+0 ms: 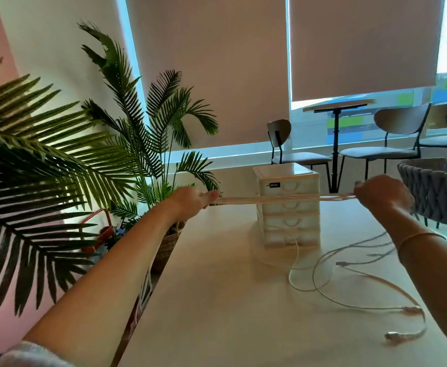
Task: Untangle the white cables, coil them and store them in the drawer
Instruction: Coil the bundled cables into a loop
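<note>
Mid-frame, the left hand and right hand each grip an end of white cables stretched taut before the drawer unit.

The drawer box is set on the worktop. Loose cables are spread right of and before it. Plants are seen left of it, chairs behind.

White cables, cream drawer unit, black label; green palm; grey woven chair.
</note>
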Motion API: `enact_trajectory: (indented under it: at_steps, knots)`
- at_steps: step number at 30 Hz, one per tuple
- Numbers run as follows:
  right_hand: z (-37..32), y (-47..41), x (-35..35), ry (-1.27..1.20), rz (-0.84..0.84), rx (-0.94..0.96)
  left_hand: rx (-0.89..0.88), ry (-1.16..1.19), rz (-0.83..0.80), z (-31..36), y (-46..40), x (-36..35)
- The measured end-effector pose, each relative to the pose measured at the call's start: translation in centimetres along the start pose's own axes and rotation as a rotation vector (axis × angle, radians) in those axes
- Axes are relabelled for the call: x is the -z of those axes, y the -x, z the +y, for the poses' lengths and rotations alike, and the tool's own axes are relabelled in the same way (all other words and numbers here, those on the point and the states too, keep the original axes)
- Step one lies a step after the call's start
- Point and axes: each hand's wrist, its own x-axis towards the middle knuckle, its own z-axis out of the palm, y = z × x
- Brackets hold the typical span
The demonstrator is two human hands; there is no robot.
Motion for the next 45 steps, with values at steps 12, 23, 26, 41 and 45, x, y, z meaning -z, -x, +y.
enact_trajectory:
  at_steps: [12,23,26,41,45]
  knots:
    - [-16.0,8.5,4.4,-0.577,-0.710,0.508,-0.173,-0.029,0.155,8.4,-2.1,1.1]
    - [-16.7,8.2,5.3,-0.341,-0.563,0.546,-0.222,0.564,-0.082,5.5,-0.8,2.6]
    - [-16.0,7.5,6.0,-0.363,-0.585,0.562,-0.209,0.607,-0.089,4.6,-0.5,2.1]
    - [-16.0,5.8,6.1,-1.060,-0.437,0.215,-0.200,0.640,0.009,2.0,-0.7,-0.2]
    - [-15.2,4.8,6.5,-1.324,-0.431,0.055,-0.136,0.593,0.009,-0.6,-0.4,-1.4]
